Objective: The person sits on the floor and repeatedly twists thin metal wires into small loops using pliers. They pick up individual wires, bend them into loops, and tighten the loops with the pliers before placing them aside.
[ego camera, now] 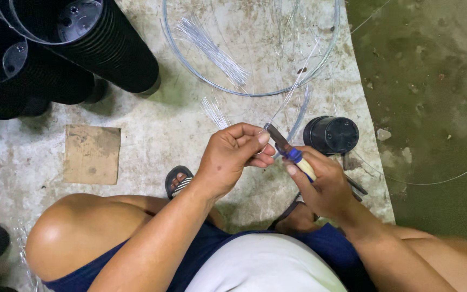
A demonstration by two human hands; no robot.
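Pliers half-hidden in right hand

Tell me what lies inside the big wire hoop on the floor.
Inside the wire hoop: a bundle of cut wires fanned on bare concrete, plus stray strands. The hoop's far side runs out of frame, so anything there is unseen.

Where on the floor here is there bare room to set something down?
Bare concrete lies between the cardboard piece and the short wire bundle, below the stacked black pots. It is crowded inside the wire hoop and around the single black pot beside the pliers.
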